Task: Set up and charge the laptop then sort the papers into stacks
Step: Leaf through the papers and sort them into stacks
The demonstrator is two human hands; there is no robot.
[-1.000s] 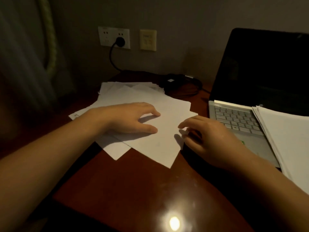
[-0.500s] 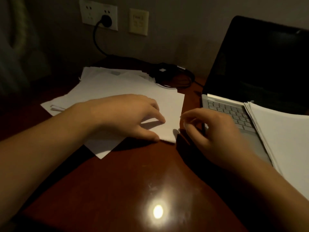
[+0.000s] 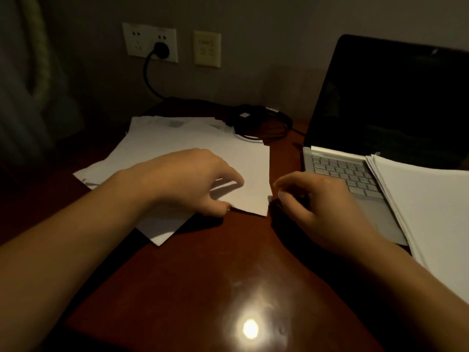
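1. Left hand (image 3: 187,179): grip closed on the top sheet (image 3: 253,163), with the thumb at its near edge and curled fingers arched on top. That edge stands slightly off the table (image 3: 193,280).
2. Right hand (image 3: 319,209): fingers curled, fingertips (image 3: 280,196) just beside the sheet's near right corner. I cannot tell whether this grip holds the corner or only touches it.
3. Under the left hand a loose pile (image 3: 162,148) lies fanned and askew, left of the laptop (image 3: 380,102). A squarer stack (image 3: 431,204) rests on the right side of the keyboard (image 3: 337,171).
4. The laptop is open with a dark screen. A plug (image 3: 161,48) sits in the wall socket (image 3: 142,41), and a coiled cable (image 3: 261,123) lies behind the pile. Where the cable joins the laptop is hidden.
5. Judgement: the charging part looks done and the sorting is under way.
6. Risks:
   - Thin sheets cling, so a lift by one edge may drag a second sheet along.
   - A pinch at one corner may crease it.
   - The stack overhangs the laptop and could slide off if nudged.
   - The pile's far edge lies near the cable, so a push there could snag it.
7. Sheets are white, thin and flat. The top one looks blank. Faint grey marks show on the far sheets, unreadable in the dim light.
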